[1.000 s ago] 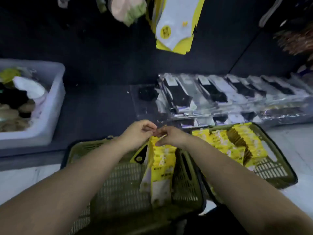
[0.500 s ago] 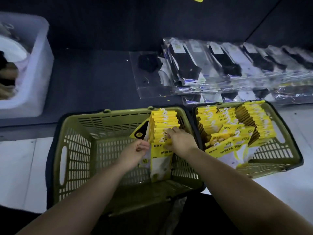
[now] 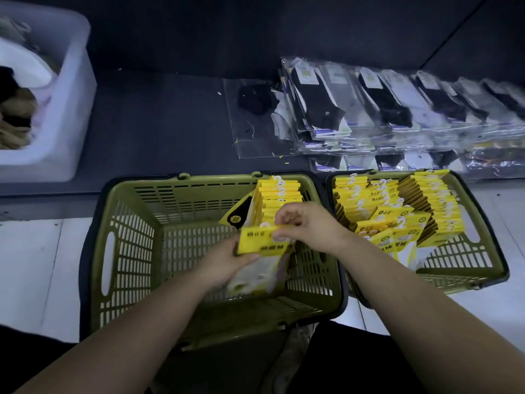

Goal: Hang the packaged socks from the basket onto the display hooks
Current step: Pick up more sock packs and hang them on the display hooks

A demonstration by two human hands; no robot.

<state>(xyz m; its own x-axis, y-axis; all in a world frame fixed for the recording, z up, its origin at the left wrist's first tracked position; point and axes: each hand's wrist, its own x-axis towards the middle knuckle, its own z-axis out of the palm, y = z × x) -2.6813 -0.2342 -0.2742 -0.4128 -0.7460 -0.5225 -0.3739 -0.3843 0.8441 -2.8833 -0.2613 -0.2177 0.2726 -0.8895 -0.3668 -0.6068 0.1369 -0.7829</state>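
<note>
Two olive-green baskets sit on the floor. The left basket [image 3: 127,251] holds a row of yellow-carded sock packs [image 3: 279,196] against its right wall. My left hand [image 3: 227,261] grips the lower part of a front sock pack [image 3: 258,243] from the left, and my right hand [image 3: 308,227] pinches the pack's yellow header card from the right. The right basket [image 3: 468,265] is packed with several yellow sock packs [image 3: 426,206] bearing white hooks. No display hooks are in view.
A dark low shelf [image 3: 159,123] runs behind the baskets. On it lie several clear-bagged black socks [image 3: 377,106] at right and a white plastic bin [image 3: 65,115] of loose socks at left. Pale floor tiles [image 3: 34,268] flank the baskets.
The view has dropped from the hanging display to the baskets. Both hands came down into the left basket, and the front pack is now drawn forward from the row, held between them.
</note>
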